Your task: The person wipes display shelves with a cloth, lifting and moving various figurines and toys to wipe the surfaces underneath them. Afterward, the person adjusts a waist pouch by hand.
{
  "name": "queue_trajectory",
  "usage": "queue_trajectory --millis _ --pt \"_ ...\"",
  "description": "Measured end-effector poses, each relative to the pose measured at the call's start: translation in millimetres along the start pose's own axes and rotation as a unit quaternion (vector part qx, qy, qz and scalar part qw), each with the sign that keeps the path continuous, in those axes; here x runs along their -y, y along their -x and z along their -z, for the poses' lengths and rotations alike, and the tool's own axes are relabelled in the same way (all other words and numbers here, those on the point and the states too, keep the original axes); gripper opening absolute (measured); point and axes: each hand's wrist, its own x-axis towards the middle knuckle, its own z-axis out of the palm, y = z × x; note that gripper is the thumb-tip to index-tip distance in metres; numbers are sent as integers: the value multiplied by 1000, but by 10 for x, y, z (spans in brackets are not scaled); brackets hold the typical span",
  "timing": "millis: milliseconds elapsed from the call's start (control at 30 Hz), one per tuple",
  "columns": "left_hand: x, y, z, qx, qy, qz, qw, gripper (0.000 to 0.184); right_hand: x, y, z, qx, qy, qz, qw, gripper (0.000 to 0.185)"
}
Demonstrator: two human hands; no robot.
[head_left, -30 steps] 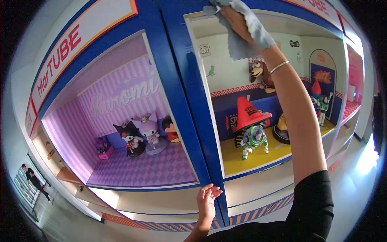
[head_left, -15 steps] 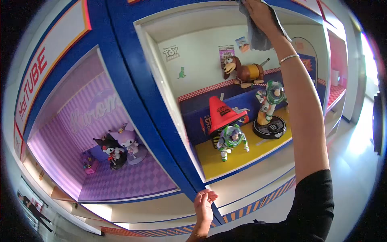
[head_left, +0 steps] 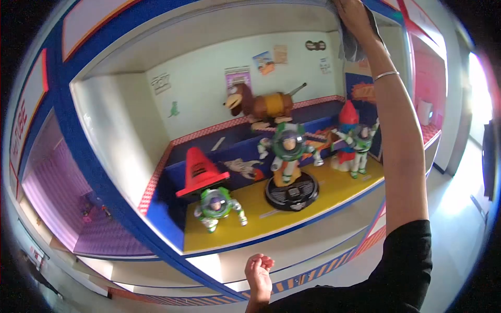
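Observation:
High up at the top edge of the display case, my right hand (head_left: 357, 21) presses a grey cloth (head_left: 350, 46) against the blue frame (head_left: 250, 2). The cloth hangs below the hand; part of the fingers is cut off by the view's edge. My left hand (head_left: 259, 275) is low in front of the case, palm up, fingers loosely curled and nothing in them. Behind it on the yellow shelf (head_left: 250, 221) stand a small green-and-white space toy figure (head_left: 216, 204) and a larger one (head_left: 288, 148) on a round black base (head_left: 292, 192).
Inside the case are a red cone (head_left: 198, 169), a brown toy dog (head_left: 266, 106), another space figure (head_left: 360, 143) and a red-tipped rocket (head_left: 348, 117). A purple compartment (head_left: 52, 182) lies left, a pink one (head_left: 425, 83) right. A person (head_left: 39, 274) shows far left.
My view has swung right, so the toy case sits further left and more of its right side shows. My right hand with the cloth has moved right along the top frame.

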Motion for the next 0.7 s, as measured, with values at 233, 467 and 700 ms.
queue_trajectory --millis 233,467,700 --pt "436 215 -827 -24 -16 6 1000 13 -793 132 587 180 -396 237 869 37" --pt "827 294 -992 -29 -19 40 999 11 -1461 306 901 190 -629 423 624 39" --pt "1030 345 -1188 -38 -3 84 996 13 -1571 617 1086 -73 -254 296 918 39"
